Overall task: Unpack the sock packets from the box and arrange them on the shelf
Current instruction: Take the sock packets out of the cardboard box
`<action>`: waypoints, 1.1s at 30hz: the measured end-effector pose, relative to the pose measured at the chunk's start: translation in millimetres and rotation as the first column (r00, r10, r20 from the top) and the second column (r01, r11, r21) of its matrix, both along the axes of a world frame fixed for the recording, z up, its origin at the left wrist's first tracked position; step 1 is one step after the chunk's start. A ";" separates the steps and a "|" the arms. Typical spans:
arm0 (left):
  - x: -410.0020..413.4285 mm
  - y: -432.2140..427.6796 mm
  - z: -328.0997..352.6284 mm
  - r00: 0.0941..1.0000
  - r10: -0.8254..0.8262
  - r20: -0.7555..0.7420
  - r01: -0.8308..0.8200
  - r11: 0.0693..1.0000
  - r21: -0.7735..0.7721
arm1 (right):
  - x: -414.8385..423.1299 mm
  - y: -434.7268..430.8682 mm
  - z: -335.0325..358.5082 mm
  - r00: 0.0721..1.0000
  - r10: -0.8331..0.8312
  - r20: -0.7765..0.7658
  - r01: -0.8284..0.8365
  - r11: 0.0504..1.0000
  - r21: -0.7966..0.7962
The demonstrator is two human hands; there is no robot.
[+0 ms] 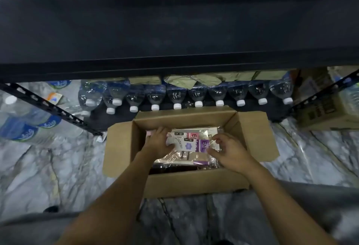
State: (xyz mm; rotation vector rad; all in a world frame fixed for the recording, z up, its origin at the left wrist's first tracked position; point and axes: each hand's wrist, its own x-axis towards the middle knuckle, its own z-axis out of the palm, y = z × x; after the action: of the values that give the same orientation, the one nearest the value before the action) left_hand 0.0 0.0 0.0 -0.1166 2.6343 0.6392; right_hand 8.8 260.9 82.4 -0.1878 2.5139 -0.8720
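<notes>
Evidently mid-pickup: left hand and right hand grip sock packets in the centre cardboard box; next, lift onto upper-frame shelf

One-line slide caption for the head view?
Left hand and right hand hold a sock packet in the open cardboard box by the dark shelf.

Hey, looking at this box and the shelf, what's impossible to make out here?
Head view only.
Packet count in the box: the top sock packet, left hand and right hand cover the lower layers.
Packet's print: right hand and plastic glare cut it after "EN".
Shelf back: dark, cut off by the top edge.
</notes>
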 end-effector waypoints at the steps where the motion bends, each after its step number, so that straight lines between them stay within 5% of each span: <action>1: -4.4 -0.8 -4.8 0.999 -0.024 0.043 0.026 0.999 -0.038 | -2.0 1.4 -2.3 1.000 -0.022 -0.014 0.022 0.999 -0.024; 11: -8.2 -4.0 -31.3 0.989 -0.098 0.112 0.116 0.979 -0.165 | -9.9 0.4 -3.3 0.996 -0.077 -0.037 0.074 0.995 -0.068; 23: 4.0 0.5 -8.4 0.980 -0.021 0.197 -0.010 0.987 0.158 | -7.9 -3.6 13.2 0.992 -0.092 -0.086 0.080 0.988 -0.136; 33: 10.1 -19.7 105.8 0.997 0.069 -0.035 -0.063 0.986 0.151 | -16.0 8.8 32.7 0.989 -0.141 -0.043 0.130 0.970 -0.205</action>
State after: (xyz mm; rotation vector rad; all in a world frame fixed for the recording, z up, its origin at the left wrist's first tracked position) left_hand 10.1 -19.7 105.8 -0.1489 2.6186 0.8680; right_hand -7.1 269.7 115.2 -0.1083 2.5123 -1.1939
